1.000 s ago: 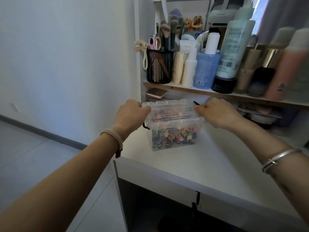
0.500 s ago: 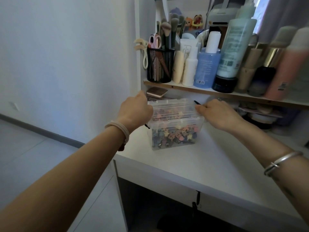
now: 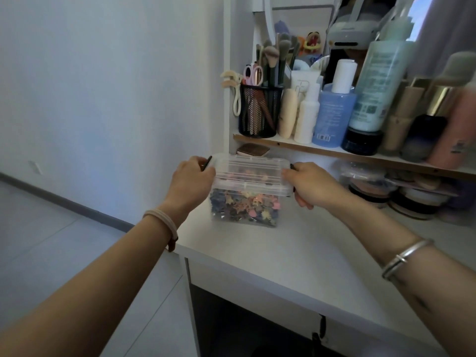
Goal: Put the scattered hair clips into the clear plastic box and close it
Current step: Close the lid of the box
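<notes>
The clear plastic box (image 3: pixel 244 217) stands on the white desk (image 3: pixel 296 256) near its left corner. Several small colourful hair clips (image 3: pixel 247 204) fill its lower half. Its clear ribbed lid (image 3: pixel 251 173) lies on top. My left hand (image 3: pixel 190 181) grips the box's left end, where a dark latch (image 3: pixel 207 162) sticks up by my fingers. My right hand (image 3: pixel 306 185) grips the right end over another dark latch (image 3: pixel 292 166). I cannot tell whether the latches are snapped down.
A shelf (image 3: pixel 334 150) just behind the box carries a black mesh brush cup (image 3: pixel 258 112) and several bottles. A small brown case (image 3: pixel 253 150) and stacked compacts (image 3: pixel 401 191) sit under the shelf. The desk's left edge drops to the grey floor (image 3: pixel 51 240).
My hands shifted on the box's ends and the left latch now stands up beside my left fingers. The box stays in the same place on the desk.
</notes>
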The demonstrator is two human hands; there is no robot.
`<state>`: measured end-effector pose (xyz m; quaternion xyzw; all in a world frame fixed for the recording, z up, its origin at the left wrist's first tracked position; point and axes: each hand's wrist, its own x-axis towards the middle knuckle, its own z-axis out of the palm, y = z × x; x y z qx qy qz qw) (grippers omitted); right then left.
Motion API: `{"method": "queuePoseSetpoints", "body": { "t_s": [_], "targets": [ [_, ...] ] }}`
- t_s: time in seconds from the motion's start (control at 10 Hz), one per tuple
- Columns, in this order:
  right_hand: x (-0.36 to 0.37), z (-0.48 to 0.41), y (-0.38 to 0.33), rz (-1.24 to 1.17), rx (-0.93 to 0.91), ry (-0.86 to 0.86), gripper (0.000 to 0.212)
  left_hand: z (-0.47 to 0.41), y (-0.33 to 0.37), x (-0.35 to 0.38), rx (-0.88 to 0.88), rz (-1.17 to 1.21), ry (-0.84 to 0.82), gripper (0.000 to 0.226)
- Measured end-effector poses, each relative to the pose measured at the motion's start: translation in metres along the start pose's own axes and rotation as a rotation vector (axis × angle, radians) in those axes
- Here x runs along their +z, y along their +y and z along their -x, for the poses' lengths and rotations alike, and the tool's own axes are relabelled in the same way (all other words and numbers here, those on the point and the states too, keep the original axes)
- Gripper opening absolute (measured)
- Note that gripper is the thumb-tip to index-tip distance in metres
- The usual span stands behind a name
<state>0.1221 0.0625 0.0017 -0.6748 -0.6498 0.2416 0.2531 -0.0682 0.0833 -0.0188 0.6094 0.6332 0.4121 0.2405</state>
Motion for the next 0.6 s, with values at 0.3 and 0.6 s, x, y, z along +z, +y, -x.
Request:
{"method": "queuePoseSetpoints", "body": {
  "t_s": [0.3, 0.6],
  "targets": [
    [0.026, -0.029, -0.016, -0.112, -0.008, 0.076, 0.035, -0.043, -0.014, 0.004, -0.009, 0.266, 0.012, 0.033],
    [0.038, -0.036, -0.011, -0.265, -0.017, 0.130, 0.025, -0.055, -0.020, 0.012, -0.067, 0.294, 0.084, 0.044]
  ]
}}
